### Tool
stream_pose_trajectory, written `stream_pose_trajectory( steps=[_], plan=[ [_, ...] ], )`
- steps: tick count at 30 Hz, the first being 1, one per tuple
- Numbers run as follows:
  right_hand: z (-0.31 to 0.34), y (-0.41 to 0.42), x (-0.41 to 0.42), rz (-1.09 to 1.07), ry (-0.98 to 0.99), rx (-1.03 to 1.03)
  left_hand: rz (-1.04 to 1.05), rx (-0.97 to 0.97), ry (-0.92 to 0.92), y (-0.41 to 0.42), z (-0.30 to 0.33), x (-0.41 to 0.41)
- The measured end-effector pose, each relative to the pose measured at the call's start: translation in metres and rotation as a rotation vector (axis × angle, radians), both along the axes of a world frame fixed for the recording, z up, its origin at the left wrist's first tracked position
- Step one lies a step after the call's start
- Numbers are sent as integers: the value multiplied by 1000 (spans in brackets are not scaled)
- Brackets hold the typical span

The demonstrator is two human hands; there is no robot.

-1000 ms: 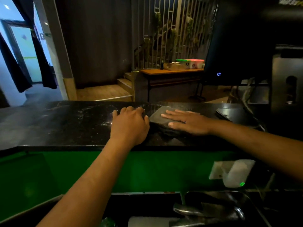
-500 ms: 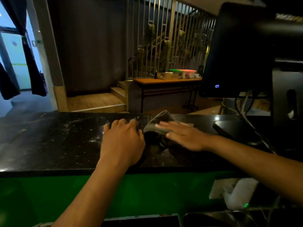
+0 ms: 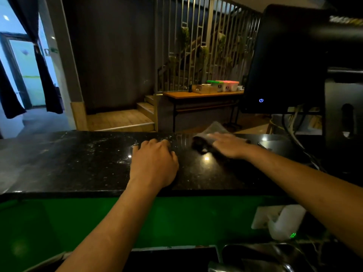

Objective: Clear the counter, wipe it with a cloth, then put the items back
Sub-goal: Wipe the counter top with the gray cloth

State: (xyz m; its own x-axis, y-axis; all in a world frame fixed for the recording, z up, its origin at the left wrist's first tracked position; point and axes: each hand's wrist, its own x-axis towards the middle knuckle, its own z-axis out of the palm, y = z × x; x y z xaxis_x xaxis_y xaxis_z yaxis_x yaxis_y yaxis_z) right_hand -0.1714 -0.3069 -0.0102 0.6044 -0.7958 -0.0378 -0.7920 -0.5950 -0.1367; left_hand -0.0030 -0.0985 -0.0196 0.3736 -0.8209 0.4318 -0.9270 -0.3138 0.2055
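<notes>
While wiping under way: cloth pinned flat at far edge of counter [image 3: 78, 163], right of centre.

Left to right, relative to counter: streaked, unwiped-looking residue on left half; left hand [image 3: 153, 163] resting mid-counter, fingers bent with tips on stone, holding nothing; right hand [image 3: 228, 145] just beyond, fingers straight and close together, palm pressing down on grey cloth [image 3: 213, 130]. Cloth bunched, one corner lifted past far edge, long axis running roughly left-right. Cloth under right hand, well clear of left hand, so right hand nearer and driving. Residue lying left of cloth; next stroke judged to sweep leftward, across or past left hand. Monitor [image 3: 284, 61] at right end showing lit blue power symbol; other lettering too blurred to read.
</notes>
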Motion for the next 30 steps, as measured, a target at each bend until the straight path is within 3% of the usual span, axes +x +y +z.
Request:
stream_pose_trajectory(
  steps=[3, 8, 11, 14, 18, 23, 30],
  plan=[
    [2, -21, 0, -258, 35, -69, -3, 3, -2, 1, 3, -2],
    [13, 67, 0, -8, 23, -125, 35, -42, -20, 2, 4, -5],
    [11, 80, -43, -60, -48, -154, 7, -88, 3, 10, 11, -11],
    [10, 91, -62, -139, -158, -27, -65, -164, 72, 35, 18, -11],
    [7, 145, -39, 143, -285, 100, 25, -165, 116, 72, 17, 23],
    [2, 185, 14, 578, -179, 107, 159, -80, 230, 76, 17, 54],
    [16, 103, 100, 433, -142, 208, 208, -174, 168, 65, 1, 62]
  ],
)
